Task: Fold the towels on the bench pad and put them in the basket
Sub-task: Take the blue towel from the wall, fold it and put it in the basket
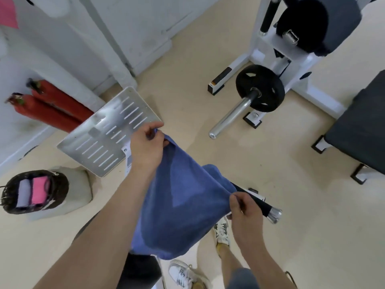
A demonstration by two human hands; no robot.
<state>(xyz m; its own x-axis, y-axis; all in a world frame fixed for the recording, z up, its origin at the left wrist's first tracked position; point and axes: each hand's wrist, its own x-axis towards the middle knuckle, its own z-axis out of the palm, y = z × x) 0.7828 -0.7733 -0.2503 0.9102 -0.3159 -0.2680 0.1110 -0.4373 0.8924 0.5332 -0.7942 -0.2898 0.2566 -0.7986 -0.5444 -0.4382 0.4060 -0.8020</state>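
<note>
blue towel (181, 197): pinched at corners by left hand (145, 147) and right hand (243, 207) (held in mid-air); risk: a slipped corner drops it to the floor.

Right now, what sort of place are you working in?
Most likely a gym or fitness room. A black weight plate sits on a steel bar beside a white machine frame, and a dark padded bench stands at the right on the pale floor.

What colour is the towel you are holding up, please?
Blue towel, plain; the head view shows it.
</note>
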